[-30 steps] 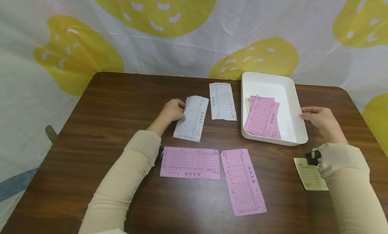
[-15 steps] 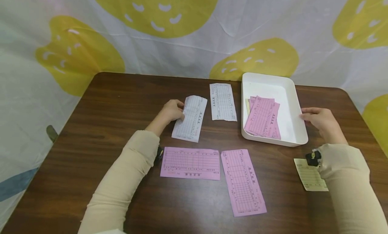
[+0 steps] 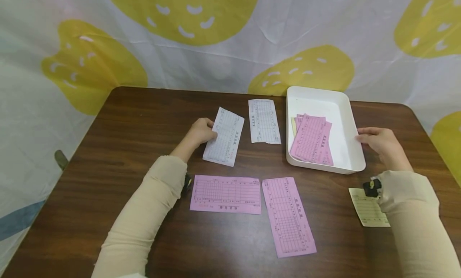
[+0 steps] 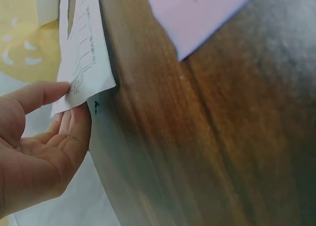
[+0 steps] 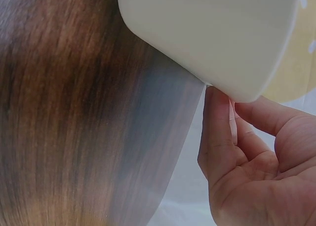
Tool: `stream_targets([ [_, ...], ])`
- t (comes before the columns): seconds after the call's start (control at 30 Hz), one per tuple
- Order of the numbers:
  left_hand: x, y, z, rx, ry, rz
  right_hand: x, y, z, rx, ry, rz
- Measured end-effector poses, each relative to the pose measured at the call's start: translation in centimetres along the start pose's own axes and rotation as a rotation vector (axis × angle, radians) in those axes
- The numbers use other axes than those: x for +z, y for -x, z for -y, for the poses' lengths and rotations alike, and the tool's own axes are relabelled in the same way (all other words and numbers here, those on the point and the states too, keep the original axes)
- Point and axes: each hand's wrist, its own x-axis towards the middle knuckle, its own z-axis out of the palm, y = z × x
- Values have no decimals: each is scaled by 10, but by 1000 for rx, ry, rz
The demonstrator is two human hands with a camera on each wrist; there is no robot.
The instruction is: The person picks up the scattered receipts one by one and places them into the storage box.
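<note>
My left hand (image 3: 201, 133) pinches the left edge of a white printed slip (image 3: 226, 138), thumb above and fingers below. In the left wrist view this slip (image 4: 91, 53) is tilted off the dark table and bends slightly. My right hand (image 3: 382, 145) holds the right side of a shallow white tray (image 3: 340, 110). The right wrist view shows thumb and fingertips at the edge of the tray (image 5: 212, 33). Inside the tray, several pink slips (image 3: 312, 138) overlap a yellow one (image 3: 293, 125), which is mostly covered.
A second white slip (image 3: 264, 121) lies left of the tray. Two pink slips (image 3: 226, 195) (image 3: 289, 217) lie nearer the front. A yellow slip (image 3: 367, 210) is partly under the right forearm. A patterned cloth (image 3: 216, 66) hangs behind the table (image 3: 162, 110).
The white slip in my left hand has shifted slightly left and lifted, its far end now rising off the table. The right hand and the tray have stayed put.
</note>
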Motion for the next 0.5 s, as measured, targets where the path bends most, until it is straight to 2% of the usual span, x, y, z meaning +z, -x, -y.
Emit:
stream_targets([
  [0.27,-6,3,-2,19,-17,-35,0,0,1,8,-12,-2],
  [0.4,-8,2,-2,46,4,-58,0,0,1,2,-9,-3],
  [0.5,-9,1,-2,59,61,-68,0,0,1,-5,-1,-6],
])
